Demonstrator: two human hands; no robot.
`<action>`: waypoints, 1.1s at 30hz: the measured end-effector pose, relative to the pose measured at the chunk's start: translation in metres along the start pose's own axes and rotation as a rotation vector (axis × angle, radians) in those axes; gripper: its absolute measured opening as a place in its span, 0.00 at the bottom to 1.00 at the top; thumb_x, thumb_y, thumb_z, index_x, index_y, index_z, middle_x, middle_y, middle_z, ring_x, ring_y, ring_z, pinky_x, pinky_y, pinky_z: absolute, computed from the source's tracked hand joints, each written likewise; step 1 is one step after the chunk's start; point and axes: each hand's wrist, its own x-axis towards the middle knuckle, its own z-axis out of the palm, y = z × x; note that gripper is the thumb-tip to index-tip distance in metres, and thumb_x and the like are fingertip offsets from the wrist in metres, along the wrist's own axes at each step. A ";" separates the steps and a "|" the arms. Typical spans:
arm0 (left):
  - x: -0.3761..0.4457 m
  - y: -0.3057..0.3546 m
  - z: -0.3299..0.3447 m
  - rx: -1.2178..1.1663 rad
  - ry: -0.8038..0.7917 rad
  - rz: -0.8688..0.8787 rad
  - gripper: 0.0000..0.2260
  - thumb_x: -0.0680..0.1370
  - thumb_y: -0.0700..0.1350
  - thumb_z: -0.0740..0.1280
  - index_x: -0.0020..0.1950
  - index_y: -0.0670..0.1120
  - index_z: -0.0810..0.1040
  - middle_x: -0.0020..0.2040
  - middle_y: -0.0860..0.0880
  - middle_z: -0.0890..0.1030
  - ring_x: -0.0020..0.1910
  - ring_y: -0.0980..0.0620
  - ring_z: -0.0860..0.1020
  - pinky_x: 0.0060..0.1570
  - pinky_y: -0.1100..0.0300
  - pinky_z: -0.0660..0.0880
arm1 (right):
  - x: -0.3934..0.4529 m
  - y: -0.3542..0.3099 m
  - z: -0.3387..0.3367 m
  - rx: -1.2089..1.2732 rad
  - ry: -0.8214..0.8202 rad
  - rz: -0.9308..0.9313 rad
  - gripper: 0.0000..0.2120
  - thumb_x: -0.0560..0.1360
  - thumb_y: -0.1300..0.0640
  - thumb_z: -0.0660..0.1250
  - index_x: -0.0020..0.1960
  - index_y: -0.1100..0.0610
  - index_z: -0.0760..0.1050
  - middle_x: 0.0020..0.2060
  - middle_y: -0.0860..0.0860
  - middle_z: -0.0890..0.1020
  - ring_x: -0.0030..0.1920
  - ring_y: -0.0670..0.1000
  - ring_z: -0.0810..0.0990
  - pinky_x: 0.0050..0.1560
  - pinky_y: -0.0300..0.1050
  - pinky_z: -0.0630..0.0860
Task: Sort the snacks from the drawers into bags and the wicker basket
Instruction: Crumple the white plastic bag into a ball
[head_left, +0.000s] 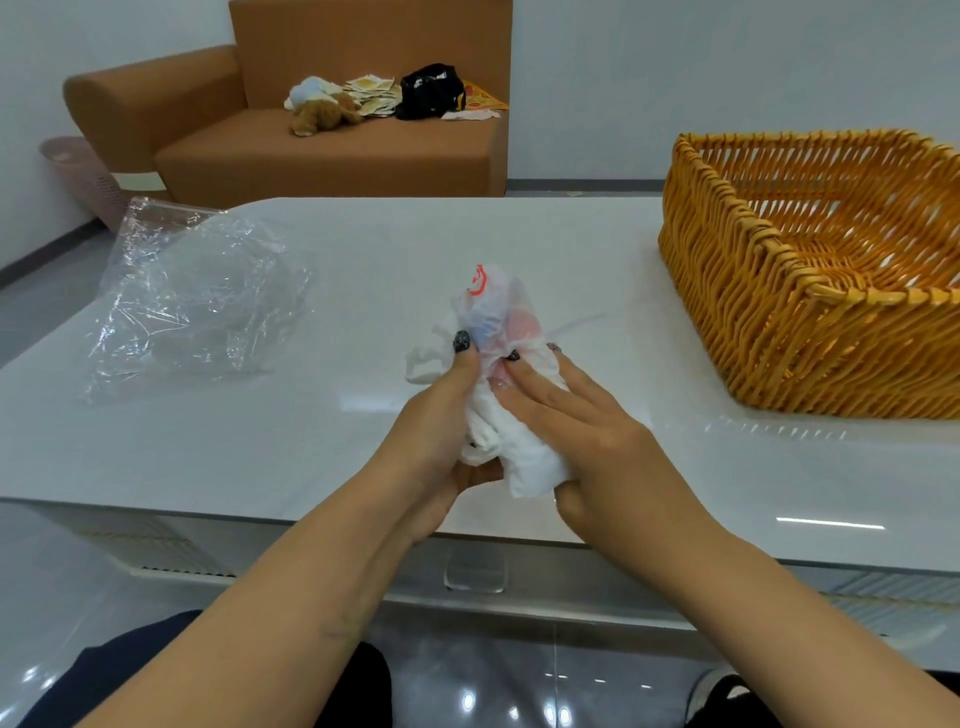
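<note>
- The step in hand looks like working open the crumpled white plastic bag, which both hands hold bunched just over the near edge of the white table, about midway along it.
- To do it well, I'd say: find the bag's mouth or handles first, pinch one layer in each hand and draw them apart gently. Thin film like this tears or clings if yanked.
- The left hand grips the bag's left side, fingers curled round the folds, its thumb pressed on top of the film.
- The right hand lies against the bag's right side, fingers fairly straight and pointing away, with the lower corner of the bag pinched at the thumb.
- The bag rises past the fingertips, its red-printed top standing clear of both hands.
- A clear plastic bag lies loose toward the table's far left corner, and the wicker basket stands at the right edge, nothing showing inside it.
</note>
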 end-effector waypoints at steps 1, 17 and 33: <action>0.002 -0.002 -0.001 0.022 0.046 0.009 0.15 0.81 0.58 0.59 0.47 0.50 0.79 0.37 0.54 0.84 0.34 0.58 0.82 0.33 0.62 0.79 | -0.001 0.001 0.000 0.145 -0.053 0.070 0.35 0.67 0.70 0.64 0.72 0.54 0.69 0.73 0.47 0.66 0.77 0.55 0.57 0.73 0.41 0.60; -0.017 -0.001 0.025 0.487 -0.069 0.220 0.22 0.78 0.61 0.55 0.37 0.49 0.79 0.29 0.53 0.82 0.27 0.60 0.80 0.26 0.67 0.73 | 0.016 0.001 -0.042 1.154 0.149 0.952 0.37 0.61 0.39 0.76 0.65 0.54 0.74 0.55 0.52 0.83 0.54 0.54 0.83 0.56 0.55 0.79; -0.015 -0.012 0.008 0.490 -0.365 0.094 0.19 0.72 0.45 0.75 0.62 0.49 0.77 0.54 0.49 0.85 0.54 0.50 0.83 0.56 0.49 0.79 | 0.019 0.006 -0.029 1.212 0.298 1.214 0.17 0.70 0.52 0.75 0.54 0.61 0.80 0.46 0.60 0.85 0.47 0.60 0.85 0.51 0.61 0.81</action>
